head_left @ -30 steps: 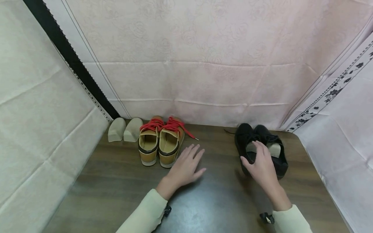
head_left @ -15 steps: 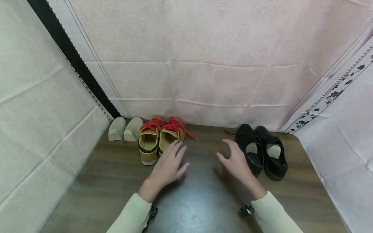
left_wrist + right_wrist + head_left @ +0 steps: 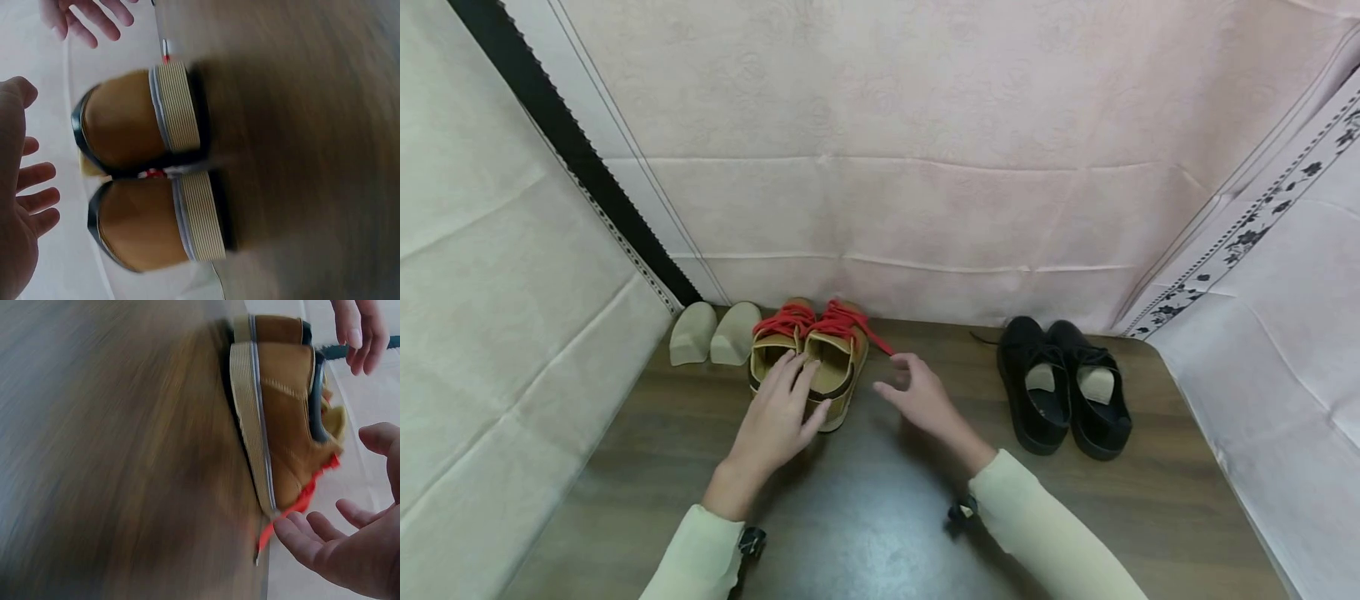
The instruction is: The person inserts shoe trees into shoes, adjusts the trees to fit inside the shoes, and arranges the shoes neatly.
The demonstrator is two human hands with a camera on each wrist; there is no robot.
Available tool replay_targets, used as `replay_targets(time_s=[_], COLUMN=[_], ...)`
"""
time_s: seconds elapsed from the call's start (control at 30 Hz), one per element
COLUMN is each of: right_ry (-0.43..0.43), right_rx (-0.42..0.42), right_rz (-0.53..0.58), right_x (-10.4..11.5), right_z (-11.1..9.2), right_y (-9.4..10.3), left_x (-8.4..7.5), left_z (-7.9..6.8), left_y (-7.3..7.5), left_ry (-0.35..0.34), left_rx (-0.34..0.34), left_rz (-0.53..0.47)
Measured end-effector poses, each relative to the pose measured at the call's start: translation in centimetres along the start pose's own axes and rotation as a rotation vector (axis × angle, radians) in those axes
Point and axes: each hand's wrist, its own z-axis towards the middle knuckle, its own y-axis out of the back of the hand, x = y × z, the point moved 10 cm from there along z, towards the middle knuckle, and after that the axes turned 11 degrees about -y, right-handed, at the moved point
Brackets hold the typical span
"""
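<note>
A pair of tan sneakers [image 3: 831, 371] with red laces [image 3: 842, 321] stands side by side against the back wall, heels toward me. My left hand [image 3: 772, 421] is over their heels in the head view, fingers spread and holding nothing. In the left wrist view both tan heels [image 3: 122, 125] show beyond that hand's fingers. My right hand [image 3: 925, 404] hovers to the right of the pair, fingers loosely bent and nothing held. Its fingertips overlap the loose end of a red lace in the head view. The right wrist view shows a sneaker's side [image 3: 284, 412] with the palm facing it.
Two pale shoe inserts [image 3: 692, 333] stand left of the sneakers. At the right is a pair of black lace-up shoes [image 3: 1033, 387], a pale insert [image 3: 1096, 385] in each. Cloth-covered walls [image 3: 910, 208] close off the back and both sides of the wooden surface [image 3: 880, 533].
Both hands have moved left. My right hand has come away from the black shoes to beside the tan pair; my left has shifted over the tan heels. The shoes stay in place.
</note>
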Motion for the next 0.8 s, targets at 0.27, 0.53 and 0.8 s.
replay_targets(time_s=[0.27, 0.53, 0.8], right_ry=[-0.09, -0.128, -0.162], right_rx=[0.014, 0.044, 0.025], right_rz=[0.048, 0.063, 0.061], right_x=[1.3, 2.1, 2.0], right_z=[2.8, 4.2, 4.4], right_y=[-3.7, -5.8, -6.1], left_x=[2.6, 4.6, 5.4], left_z=[-1.6, -2.6, -3.3], left_y=[1.6, 2.2, 2.3], left_ry=[0.012, 0.06, 0.109], left_rx=[-0.079, -0.133, -0.137], left_rz=[0.017, 0.008, -0.008])
